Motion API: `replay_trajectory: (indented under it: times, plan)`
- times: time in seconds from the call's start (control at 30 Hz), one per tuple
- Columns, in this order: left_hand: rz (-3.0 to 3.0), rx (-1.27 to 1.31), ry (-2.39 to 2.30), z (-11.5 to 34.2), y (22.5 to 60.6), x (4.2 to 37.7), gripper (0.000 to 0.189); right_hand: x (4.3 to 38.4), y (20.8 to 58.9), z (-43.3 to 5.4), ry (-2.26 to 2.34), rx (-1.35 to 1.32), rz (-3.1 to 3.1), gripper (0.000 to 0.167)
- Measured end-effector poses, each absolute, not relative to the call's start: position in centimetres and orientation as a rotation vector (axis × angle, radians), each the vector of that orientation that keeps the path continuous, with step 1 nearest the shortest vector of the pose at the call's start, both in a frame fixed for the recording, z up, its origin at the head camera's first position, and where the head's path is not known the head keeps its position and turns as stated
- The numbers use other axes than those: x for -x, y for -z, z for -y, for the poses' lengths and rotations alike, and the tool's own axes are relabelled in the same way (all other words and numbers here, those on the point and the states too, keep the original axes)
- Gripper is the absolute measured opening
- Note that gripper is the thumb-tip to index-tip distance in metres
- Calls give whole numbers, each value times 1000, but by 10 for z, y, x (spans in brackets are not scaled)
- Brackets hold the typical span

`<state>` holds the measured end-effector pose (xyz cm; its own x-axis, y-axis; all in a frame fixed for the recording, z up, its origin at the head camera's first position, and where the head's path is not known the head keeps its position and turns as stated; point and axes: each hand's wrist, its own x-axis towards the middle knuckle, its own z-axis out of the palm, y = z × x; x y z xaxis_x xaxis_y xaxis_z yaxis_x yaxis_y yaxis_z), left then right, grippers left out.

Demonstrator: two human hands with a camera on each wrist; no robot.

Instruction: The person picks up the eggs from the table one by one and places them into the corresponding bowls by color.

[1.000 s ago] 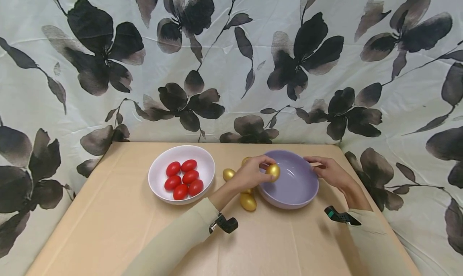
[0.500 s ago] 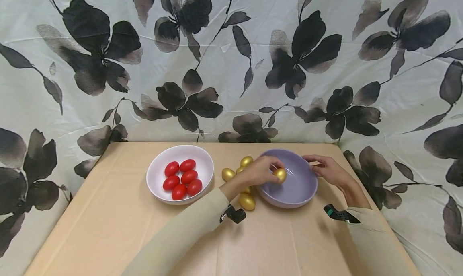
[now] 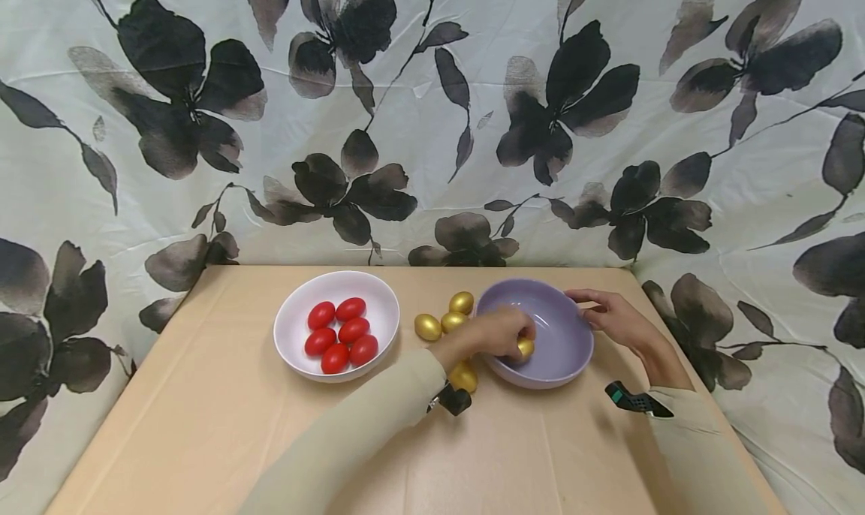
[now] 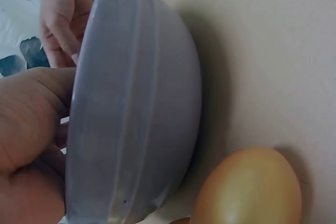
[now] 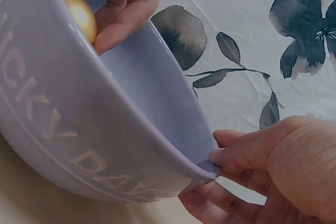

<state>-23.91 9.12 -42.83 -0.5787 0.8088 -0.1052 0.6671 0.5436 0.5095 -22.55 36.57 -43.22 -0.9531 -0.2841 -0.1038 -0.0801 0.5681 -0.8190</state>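
Note:
A gold egg point(image 3: 525, 349) is low inside the purple bowl point(image 3: 564, 338), held in the fingers of my left hand point(image 3: 501, 330), which reaches over the bowl's left rim. In the right wrist view that egg point(image 5: 81, 17) shows partly behind the near wall, which bears raised lettering. My right hand point(image 3: 618, 321) pinches the opposite rim, thumb on the inner side and fingers beneath the edge point(image 5: 286, 163). The left wrist view has the bowl's outer side point(image 4: 142, 87) filling the middle; the held egg is hidden there.
Several loose gold eggs point(image 3: 453, 320) lie on the table point(image 3: 203, 395) just left of the purple bowl, one point(image 4: 252, 192) close to its base. Farther left stands a white bowl point(image 3: 292, 350) with several red eggs point(image 3: 354, 330). Floral cloth point(image 3: 432, 124) hangs behind the table.
My left hand has moved rightward and down into the purple bowl with the gold egg, uncovering more of the loose eggs. The right hand has stayed at the rim.

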Motion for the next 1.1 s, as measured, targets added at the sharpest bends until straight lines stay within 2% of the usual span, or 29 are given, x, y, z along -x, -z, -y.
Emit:
replay_trajectory:
  times: [0.27, 0.57, 0.87, 1.1]
  plan:
    - [-2512, -1220, -441, -94, 426, 233, 32, 228, 433, -365, 1320, 315, -2583, 47]
    - [-2581, -1190, -691, -69, 410, 244, 45, 228, 432, -365, 1313, 306, -2582, 47]
    - [-2607, -1119, -1069, -34, 401, 255, 45, 225, 431, -364, 1337, 324, -2578, 46]
    - [-2622, -962, -1219, -10, 402, 269, 45, 224, 430, -365, 1339, 326, -2573, 46]
